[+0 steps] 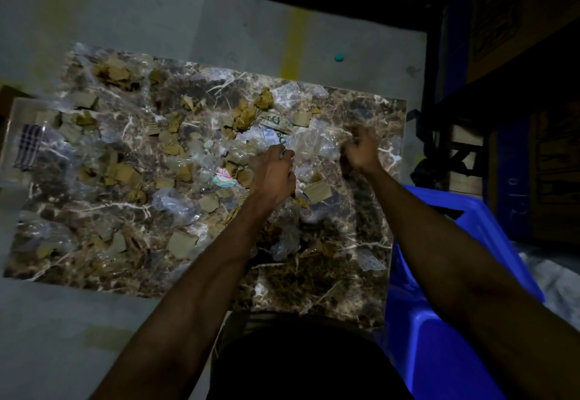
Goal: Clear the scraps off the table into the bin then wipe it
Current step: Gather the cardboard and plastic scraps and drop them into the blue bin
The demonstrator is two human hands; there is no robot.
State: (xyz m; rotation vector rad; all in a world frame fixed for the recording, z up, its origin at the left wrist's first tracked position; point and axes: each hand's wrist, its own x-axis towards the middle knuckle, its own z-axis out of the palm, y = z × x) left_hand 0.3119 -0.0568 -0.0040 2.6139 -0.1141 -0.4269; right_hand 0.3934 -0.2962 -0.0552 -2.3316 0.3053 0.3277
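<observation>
Table: a brown marbled table (329, 299) is seen from above, under dim light.
Scraps: torn cardboard bits (183, 244) and crumpled clear plastic (175, 203) are spread over most of the top, thickest at the left and middle; a round printed sticker (223, 177) lies among them.
Left hand: the left hand (273, 176) is laid knuckles-up on the litter near the middle of the table, fingers curled into a clear plastic piece; a grip is suggested, though the fingertips are hidden.
Right hand: the right hand (361, 148) is held over the right part of the top and is blurred; the fingers look bent, but whether anything is gripped cannot be told.
Bin: a blue bin (417, 330) is placed against the table's right edge, under the right forearm.
Cloth: a checked cloth (29, 148) is seen at the table's far left end.
Floor: a small teal cap (339, 56) lies beyond the table.
</observation>
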